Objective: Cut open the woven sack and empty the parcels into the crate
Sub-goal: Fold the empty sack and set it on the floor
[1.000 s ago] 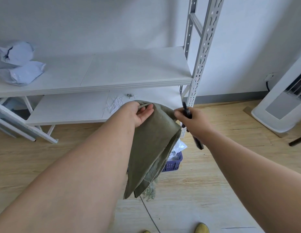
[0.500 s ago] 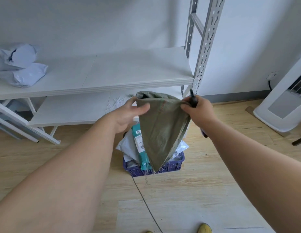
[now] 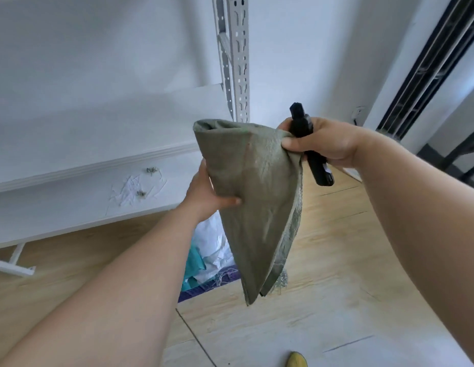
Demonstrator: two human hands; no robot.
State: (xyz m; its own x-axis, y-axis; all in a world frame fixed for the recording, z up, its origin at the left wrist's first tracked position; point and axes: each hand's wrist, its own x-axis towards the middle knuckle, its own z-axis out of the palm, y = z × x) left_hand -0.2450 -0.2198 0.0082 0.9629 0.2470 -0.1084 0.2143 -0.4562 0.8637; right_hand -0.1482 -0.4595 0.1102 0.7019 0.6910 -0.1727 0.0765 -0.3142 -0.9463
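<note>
**Limp sack held over the crate**

The green woven sack hangs slack in the air, folded and tapering to a point above the floor. The left hand holds its side edge, thumb pressed on the cloth. The right hand pinches the sack's upper corner and, in the same closed grip, clasps a black cutter that points up and down past the fist. Below, partly hidden by the left arm and sack, the blue crate sits on the floor holding white and teal parcels. A white shelf unit stands behind.
</note>
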